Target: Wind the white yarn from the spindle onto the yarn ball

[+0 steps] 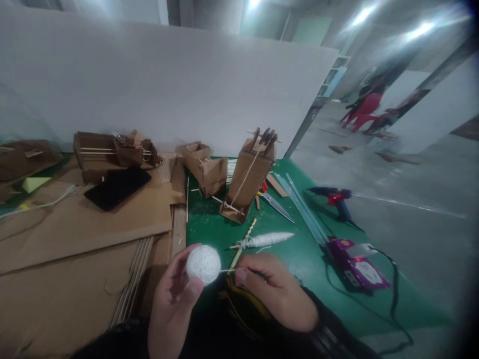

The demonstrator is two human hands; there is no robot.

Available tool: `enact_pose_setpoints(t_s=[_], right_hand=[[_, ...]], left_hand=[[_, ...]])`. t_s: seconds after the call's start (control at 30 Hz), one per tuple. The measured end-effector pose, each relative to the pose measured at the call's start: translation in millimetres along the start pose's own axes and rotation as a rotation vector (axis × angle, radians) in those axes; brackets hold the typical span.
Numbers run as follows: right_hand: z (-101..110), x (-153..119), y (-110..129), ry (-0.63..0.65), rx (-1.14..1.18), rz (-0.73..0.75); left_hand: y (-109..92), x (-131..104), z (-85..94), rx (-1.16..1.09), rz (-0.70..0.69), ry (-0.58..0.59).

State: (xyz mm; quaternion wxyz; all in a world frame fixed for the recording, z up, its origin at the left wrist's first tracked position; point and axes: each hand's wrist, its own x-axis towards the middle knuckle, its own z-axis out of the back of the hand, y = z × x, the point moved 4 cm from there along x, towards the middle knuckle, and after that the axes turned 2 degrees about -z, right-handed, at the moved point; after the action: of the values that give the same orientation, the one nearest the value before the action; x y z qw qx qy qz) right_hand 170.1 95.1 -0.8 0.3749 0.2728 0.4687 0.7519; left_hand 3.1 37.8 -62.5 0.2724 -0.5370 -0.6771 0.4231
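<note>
My left hand point(174, 294) holds a round white ball of string point(204, 265) between thumb and fingers at the near edge of the table. A short white strand runs from the ball to my right hand point(269, 286), whose thumb and forefinger are pinched on it. Just beyond my right hand lies a spindle wound with white string point(267, 240). A yellow patterned pencil point(249, 229) rests beside the spindle's left end. Farther back, a tall cardboard model point(249, 179) with sticks and a string down its front leans on the green table point(209, 224).
Scissors point(277, 205) lie right of the model, near clear glue sticks point(303, 209) and a glue gun point(335, 197). A purple power strip point(357, 267) with a cable is at the right. Cardboard sheets point(75, 254) and a black phone point(118, 187) cover the left side.
</note>
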Motion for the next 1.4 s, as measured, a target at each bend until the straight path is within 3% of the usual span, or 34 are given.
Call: enact_pose_setpoints(t_s=[0.13,0.37,0.53,0.73,0.9,1.07,1.27,1.4], right_hand=[[-9.6,5.5,-11.9,0.036,0.097,-0.067],[-12.3,11.7,-24.1,0.136,0.058,-0.095],[2.6,18.3,-15.6,0.180,-0.132,-0.089],[9.5,22.4,-0.4,0.156,-0.373,-0.175],[4.2,5.9,31.7,0.003,-0.458,-0.060],[-16.0,-20.8,50.0,-0.095,-0.352,0.055],[-41.7,-26.1,21.4,-0.145,-0.141,-0.071],[-43.8,-4.7,-4.2,0.043,0.154,-0.108]], left_hand=[[1.4,-0.4,-5.8,-0.082,0.027,0.097],[6.0,-12.0,-13.5,-0.218,0.243,0.282],[0.6,-14.4,-23.3,-0.070,0.290,0.494],[3.6,-13.4,-30.3,0.191,0.295,0.560],[-1.0,-7.5,-28.0,0.255,0.237,0.500],[-9.1,-1.3,-23.2,0.296,0.179,0.324],[-7.3,-0.9,-14.1,0.011,0.103,0.135],[-5.5,-2.3,-14.3,-0.036,0.072,0.188]])
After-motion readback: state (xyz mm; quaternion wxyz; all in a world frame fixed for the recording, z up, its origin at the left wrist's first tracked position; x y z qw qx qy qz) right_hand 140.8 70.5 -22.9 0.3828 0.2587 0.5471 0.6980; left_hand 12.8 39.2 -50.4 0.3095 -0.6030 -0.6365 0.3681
